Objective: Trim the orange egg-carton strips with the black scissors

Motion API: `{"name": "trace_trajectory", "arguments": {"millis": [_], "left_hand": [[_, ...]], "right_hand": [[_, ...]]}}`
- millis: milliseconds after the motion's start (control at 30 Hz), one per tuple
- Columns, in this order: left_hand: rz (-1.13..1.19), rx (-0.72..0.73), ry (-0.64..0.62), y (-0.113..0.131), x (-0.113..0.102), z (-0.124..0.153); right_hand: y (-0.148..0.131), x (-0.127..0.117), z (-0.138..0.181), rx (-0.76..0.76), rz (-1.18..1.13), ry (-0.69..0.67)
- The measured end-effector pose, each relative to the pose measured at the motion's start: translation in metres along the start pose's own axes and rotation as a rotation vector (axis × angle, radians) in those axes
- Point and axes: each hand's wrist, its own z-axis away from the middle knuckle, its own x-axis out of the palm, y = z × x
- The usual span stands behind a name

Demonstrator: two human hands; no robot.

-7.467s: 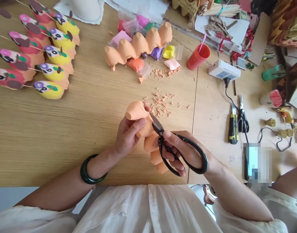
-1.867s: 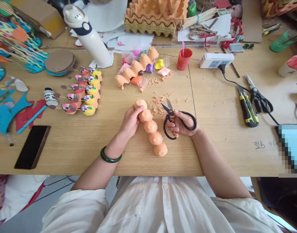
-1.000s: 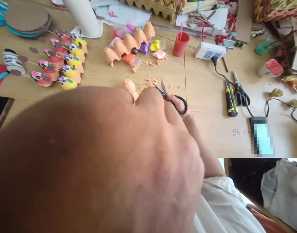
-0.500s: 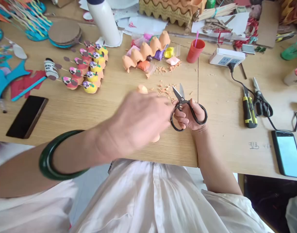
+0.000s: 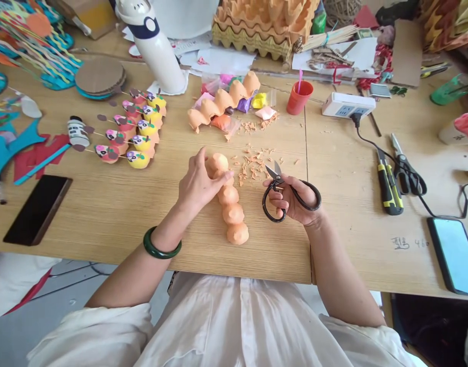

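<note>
A strip of orange egg carton cups [image 5: 233, 214] lies on the wooden table in front of me, running from far to near. My left hand [image 5: 198, 186], with a green bangle on its wrist, grips the strip's far end, the thumb on its right side and the fingers at its left. Black-handled scissors [image 5: 275, 174] are in my right hand [image 5: 298, 201], fingers through the loops. Their blades are slightly apart, point away from me and do not touch the strip. Orange carton scraps [image 5: 253, 162] lie scattered just beyond the scissors.
Another carton strip [image 5: 226, 104] sits farther back among bags of coloured clay. At the left are painted egg cups [image 5: 142, 142] and a dark phone [image 5: 39, 209]. A red cup [image 5: 300, 98], power strip [image 5: 348, 105], utility knife [image 5: 389, 183] and lit phone [image 5: 455, 255] are at right.
My left hand has swung back left from beside the scissors and now grips the far end of the carton strip, uncovering the strip. The scissors stay in my right hand.
</note>
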Motion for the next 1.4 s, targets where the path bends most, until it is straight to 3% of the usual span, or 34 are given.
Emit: {"name": "trace_trajectory", "arguments": {"millis": [167,300,467,567,733,867,1167,1400], "left_hand": [[0.285,0.001,-0.058,-0.008,0.008,-0.01],[0.618,0.048,-0.269,-0.008,0.002,-0.007],[0.805,0.041,-0.497,0.0,-0.007,0.0],[0.766,0.083,-0.542,0.001,-0.015,0.003],[0.478,0.187,-0.59,0.009,-0.035,0.008],[0.395,0.233,-0.621,0.02,-0.04,0.01],[0.578,-0.014,-0.804,0.036,-0.034,0.012],[0.685,-0.004,-0.881,0.038,-0.033,0.013]], "right_hand": [[-0.001,-0.003,0.0,-0.031,0.013,0.007],[0.003,-0.002,-0.002,-0.047,0.029,-0.009],[0.008,0.0,-0.004,-0.065,0.056,-0.031],[0.011,0.002,-0.005,-0.11,0.068,-0.017],[0.016,0.008,-0.004,-0.266,0.079,0.041],[0.018,0.012,-0.003,-0.295,0.102,-0.011],[0.015,0.014,-0.001,-0.245,0.048,-0.074],[0.015,0.015,-0.004,-0.215,0.01,-0.022]]}}
